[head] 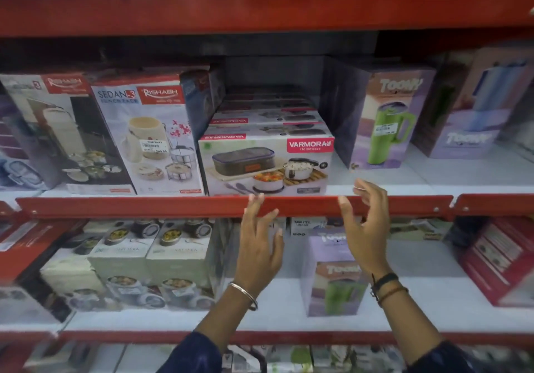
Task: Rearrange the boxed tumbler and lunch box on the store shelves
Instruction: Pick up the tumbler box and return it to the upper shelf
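A white Varmora lunch box carton (267,164) lies at the front of the middle shelf, with more of the same stacked behind it. To its right stands a tall purple tumbler box (387,121) picturing a green handled tumbler. A second purple tumbler box (332,274) stands on the shelf below. My left hand (258,245) is raised in front of the red shelf rail (144,206), fingers spread, holding nothing. My right hand (365,228) is also up with fingers apart, just below and left of the upper tumbler box, touching neither box.
Two tall Rishabh Sedan-3 lunch boxes (150,141) stand left of the Varmora carton. Another purple tumbler box (468,130) is at far right. The lower shelf holds green lunch boxes (150,260) at left and a red box (502,260) at right.
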A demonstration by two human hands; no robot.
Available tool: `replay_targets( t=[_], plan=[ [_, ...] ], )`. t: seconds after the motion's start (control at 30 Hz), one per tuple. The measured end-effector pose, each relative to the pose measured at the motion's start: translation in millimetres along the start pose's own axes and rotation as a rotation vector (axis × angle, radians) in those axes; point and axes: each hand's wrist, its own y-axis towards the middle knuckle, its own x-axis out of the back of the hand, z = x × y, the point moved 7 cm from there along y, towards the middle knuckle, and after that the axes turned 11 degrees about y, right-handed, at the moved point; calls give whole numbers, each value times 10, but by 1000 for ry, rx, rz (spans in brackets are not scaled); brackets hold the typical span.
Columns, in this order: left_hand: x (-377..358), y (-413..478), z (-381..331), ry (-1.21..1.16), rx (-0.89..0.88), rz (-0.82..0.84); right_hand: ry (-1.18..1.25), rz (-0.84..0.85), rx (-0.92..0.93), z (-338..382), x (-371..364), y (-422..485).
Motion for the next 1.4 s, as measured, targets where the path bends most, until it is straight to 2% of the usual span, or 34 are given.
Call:
replay_targets(
  t=[0.07, 0.17, 0.27, 0.4, 0.53, 0.73, 0.87, 1.03, 1.2, 1.4],
  plan=[
    [-197, -250, -68, -25, 9, 83, 47, -63, -72, -210, 262, -249],
    [-552, -632, -90, -112, 126, 257, 25, -131, -210, -641, 594, -653],
    [-947, -948, -103, -236, 271, 503, 39, -169, -451, -1139, 775, -989],
    [-1344, -1279, -40, -285, 498, 708, 198, -47, -751, -1651, 727, -1287],
    [-1575, -1485, 3, -272, 534, 837, 295, 103, -875, -1809, 636, -1462],
    [-1469, -1516, -68, -261, 590, 737, 280, 176, -871, -1745, 766, -1579],
    [-1194, -1557, -200, -310, 566, 620, 169, 208, -752, -1449, 896, -1595],
    [-649, -1392, -428, -421, 595, 419, 239, 169, -583, -879, 1012, -1488],
    [-200, -924, -623, -345, 547, 237, 257, 49, -422, -398, 1089, -1059],
    [-84, -548, -708, -361, 532, 178, 263, -18, -361, -187, 1159, -683]
  ],
)
